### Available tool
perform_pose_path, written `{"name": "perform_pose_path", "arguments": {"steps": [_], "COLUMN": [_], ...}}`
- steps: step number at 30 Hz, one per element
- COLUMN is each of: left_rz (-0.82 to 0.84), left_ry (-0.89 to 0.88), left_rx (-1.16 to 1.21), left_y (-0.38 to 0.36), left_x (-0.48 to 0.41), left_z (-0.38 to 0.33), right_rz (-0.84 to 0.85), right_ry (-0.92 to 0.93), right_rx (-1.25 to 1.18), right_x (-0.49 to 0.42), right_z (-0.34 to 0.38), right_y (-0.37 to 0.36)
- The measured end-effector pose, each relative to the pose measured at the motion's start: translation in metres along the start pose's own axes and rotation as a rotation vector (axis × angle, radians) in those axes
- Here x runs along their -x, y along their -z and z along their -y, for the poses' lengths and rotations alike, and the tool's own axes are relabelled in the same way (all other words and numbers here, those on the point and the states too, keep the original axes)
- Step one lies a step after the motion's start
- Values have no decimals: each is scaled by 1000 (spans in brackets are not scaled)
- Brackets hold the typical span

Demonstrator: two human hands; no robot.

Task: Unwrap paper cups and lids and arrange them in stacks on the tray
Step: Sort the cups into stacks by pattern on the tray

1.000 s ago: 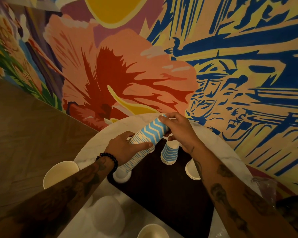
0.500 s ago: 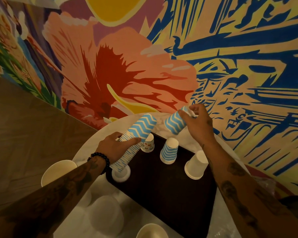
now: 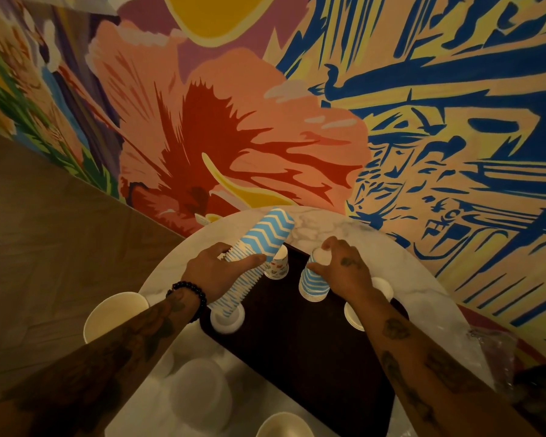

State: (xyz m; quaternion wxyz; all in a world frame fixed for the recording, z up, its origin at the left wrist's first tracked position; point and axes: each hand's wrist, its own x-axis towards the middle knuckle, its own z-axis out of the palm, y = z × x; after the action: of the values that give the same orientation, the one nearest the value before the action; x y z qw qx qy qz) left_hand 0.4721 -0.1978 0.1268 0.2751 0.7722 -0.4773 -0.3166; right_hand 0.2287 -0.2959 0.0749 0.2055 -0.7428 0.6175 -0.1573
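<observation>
Paper cups (image 3: 262,238) printed with blue-and-white zigzags are nested into one long stack that leans at a tilt over the far left corner of the dark brown rectangular tray (image 3: 297,357). Its closed end points up toward the painted flower mural wall (image 3: 234,137), and its lower end meets a white round piece (image 3: 227,320) at the tray's edge; whether that piece is a cup or a lid cannot be told. The left hand (image 3: 215,272), with a black bead bracelet (image 3: 186,294) on its wrist, grips this stack around the middle, thumb across the front. The right hand (image 3: 344,269) curls its thumb and fingers round the top of a short stack of blue-striped paper cups (image 3: 312,285) standing upside down on the tray. Between the two stacks a small patterned paper cup (image 3: 278,263) stands inverted on the tray. A stack of plain white cups (image 3: 352,316) sits just beside the right forearm, partly hidden by it. The tray lies on a round white marble table (image 3: 328,222), which also carries a wide white paper cup (image 3: 111,313) at the left, translucent round lids (image 3: 199,395) nearer the person, and crumpled clear plastic wrap (image 3: 492,354) at the right.
</observation>
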Motion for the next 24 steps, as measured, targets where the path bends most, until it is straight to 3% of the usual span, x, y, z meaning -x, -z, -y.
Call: {"name": "perform_pose_path", "arguments": {"steps": [3, 5, 9, 11, 15, 24], "left_rz": [1, 8, 17, 2, 0, 58], "left_ry": [-7, -11, -30, -70, -140, -130], "left_rx": [-9, -22, -35, -56, -72, -92], "left_y": [1, 0, -4, -7, -11, -6], "left_x": [0, 1, 4, 6, 7, 3], "left_z": [0, -1, -6, -9, -11, -9], "right_rz": [-104, -164, 19, 57, -50, -78], "right_ry": [-6, -22, -57, -44, -57, 4], "right_rx": [-70, -255, -675, -721, -760, -832], "right_x": [-2, -1, 2, 3, 0, -2], "right_z": [5, 17, 50, 59, 62, 52], "right_y": [2, 12, 34, 35, 27, 33]}}
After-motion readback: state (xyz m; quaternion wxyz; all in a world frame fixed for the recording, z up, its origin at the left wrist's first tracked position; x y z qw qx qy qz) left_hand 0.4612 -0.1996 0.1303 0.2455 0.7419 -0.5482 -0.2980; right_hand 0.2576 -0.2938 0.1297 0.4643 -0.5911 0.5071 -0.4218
